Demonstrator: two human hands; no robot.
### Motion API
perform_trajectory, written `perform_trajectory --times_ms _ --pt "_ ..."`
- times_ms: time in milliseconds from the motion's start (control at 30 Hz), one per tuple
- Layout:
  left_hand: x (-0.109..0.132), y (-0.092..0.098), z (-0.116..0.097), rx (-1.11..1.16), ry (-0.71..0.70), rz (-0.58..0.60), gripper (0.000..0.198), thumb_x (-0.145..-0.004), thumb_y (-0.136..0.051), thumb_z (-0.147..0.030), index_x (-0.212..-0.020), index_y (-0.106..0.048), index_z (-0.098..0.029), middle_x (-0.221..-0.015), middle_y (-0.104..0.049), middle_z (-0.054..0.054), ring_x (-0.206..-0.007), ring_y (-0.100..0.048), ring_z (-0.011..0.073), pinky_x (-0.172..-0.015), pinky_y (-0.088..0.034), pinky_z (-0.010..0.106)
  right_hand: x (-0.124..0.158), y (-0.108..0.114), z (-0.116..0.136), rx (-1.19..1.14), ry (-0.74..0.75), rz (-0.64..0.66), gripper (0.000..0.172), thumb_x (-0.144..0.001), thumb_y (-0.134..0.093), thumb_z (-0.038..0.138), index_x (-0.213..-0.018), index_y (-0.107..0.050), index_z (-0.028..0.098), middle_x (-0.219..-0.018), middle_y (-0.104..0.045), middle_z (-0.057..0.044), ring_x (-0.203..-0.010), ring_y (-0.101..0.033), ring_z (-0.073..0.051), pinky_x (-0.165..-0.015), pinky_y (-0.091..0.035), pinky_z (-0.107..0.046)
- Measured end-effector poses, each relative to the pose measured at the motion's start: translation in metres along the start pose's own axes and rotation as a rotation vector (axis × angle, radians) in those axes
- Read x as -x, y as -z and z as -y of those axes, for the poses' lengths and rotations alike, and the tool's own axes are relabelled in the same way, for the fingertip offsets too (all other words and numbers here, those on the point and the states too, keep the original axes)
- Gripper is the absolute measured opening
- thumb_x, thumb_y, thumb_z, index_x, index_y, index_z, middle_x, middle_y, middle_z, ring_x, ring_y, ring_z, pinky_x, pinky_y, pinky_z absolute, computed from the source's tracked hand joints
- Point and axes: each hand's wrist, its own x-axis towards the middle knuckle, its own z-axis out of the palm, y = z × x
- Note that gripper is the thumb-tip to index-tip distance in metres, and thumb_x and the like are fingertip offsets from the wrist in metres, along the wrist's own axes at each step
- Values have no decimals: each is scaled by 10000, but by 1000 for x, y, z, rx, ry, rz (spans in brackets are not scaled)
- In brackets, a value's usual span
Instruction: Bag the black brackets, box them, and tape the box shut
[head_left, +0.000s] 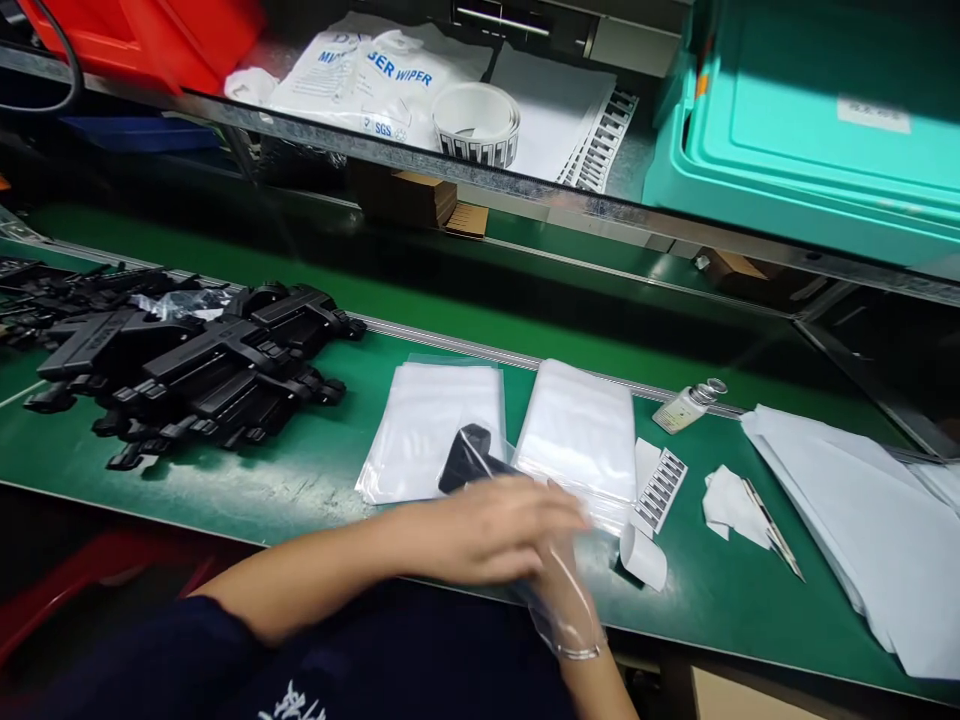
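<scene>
My left hand lies across my right hand, its blurred fingers curled over a clear plastic bag. That bag is drawn over my right hand and reaches down to the wrist. A black plastic part sticks out to the left beyond my hands, with clear film around it. It appears to be held by the right hand, whose fingers are mostly covered. Below the part are two stacks of clear bags, the left stack and the right stack.
Black plastic assemblies are piled at left. Right of the bags are a label strip, a small bottle, a white wipe, tweezers and white sheets. Overhead, a shelf carries a teal bin and a label roll.
</scene>
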Motion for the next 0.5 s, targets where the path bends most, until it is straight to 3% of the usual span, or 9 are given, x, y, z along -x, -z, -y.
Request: perform_trajectory --times_ms 67,100,200,267,300,367,433,467,500 --pt "18 26 13 -142 223 59 467 -921 -530 -269 -1376 -451 -200 -1382 -568 111 -1313 -490 265 -1168 -253 466 -5 20 11 13 68 39 357 -946 -470 137 -1238 -599 294 -1183 -689 -45 -1125 -623 -234 -1042 -452 -478" --pt "25 36 18 -172 315 136 458 -878 -587 -278 -1322 -501 -202 -1297 -627 103 -1238 -551 281 -1144 -277 490 -9 29 18 27 116 58 355 -946 -473 115 -1226 -608 288 -1195 -688 -32 -1138 -611 -205 -1075 -425 -457" --pt "39 50 29 -40 435 363 375 -737 -715 -328 -1073 -617 -193 -983 -711 41 -913 -664 250 -906 -471 371 -25 43 33 39 337 145 318 -935 -506 80 -1180 -631 239 -1268 -658 -29 -1205 -563 -182 -1112 -387 -440" --pt "50 46 35 129 470 351 374 -688 -736 -350 -1003 -613 -190 -908 -693 13 -815 -652 215 -722 -476 273 -31 42 32 -66 333 135 281 -934 -538 117 -1169 -627 242 -1267 -657 -32 -1222 -556 -187 -1103 -401 -450" --pt "56 40 39 207 501 297 389 -676 -734 -356 -1001 -604 -188 -903 -684 7 -803 -645 205 -677 -462 249 -32 40 27 -151 260 112 277 -937 -556 166 -1194 -611 252 -1260 -659 -41 -1223 -560 -196 -1088 -421 -460" --pt "70 24 47 355 587 117 393 -674 -706 -374 -994 -584 -180 -905 -668 5 -811 -639 202 -669 -463 245 -29 37 12 -329 -48 -3 328 -944 -557 276 -1271 -560 263 -1253 -650 -73 -1214 -575 -225 -1029 -480 -471" --pt "83 6 55 492 690 -137 389 -709 -651 -418 -999 -562 -175 -963 -666 31 -884 -643 226 -733 -499 289 -25 38 -4 -448 -460 -227 383 -967 -487 333 -1339 -501 246 -1265 -620 -117 -1187 -595 -251 -937 -540 -474" --pt "88 -3 59 542 738 -273 404 -731 -624 -444 -1024 -549 -175 -1024 -666 55 -951 -643 245 -785 -513 321 -25 40 -9 -469 -616 -344 383 -980 -443 336 -1346 -493 237 -1255 -614 -129 -1160 -609 -256 -889 -562 -469" --pt "92 -10 62 579 775 -385 437 -751 -603 -465 -1072 -531 -177 -1098 -661 81 -1027 -634 262 -843 -517 349 -26 43 -10 -466 -682 -419 373 -988 -407 341 -1330 -509 233 -1228 -619 -131 -1126 -623 -257 -856 -573 -466"
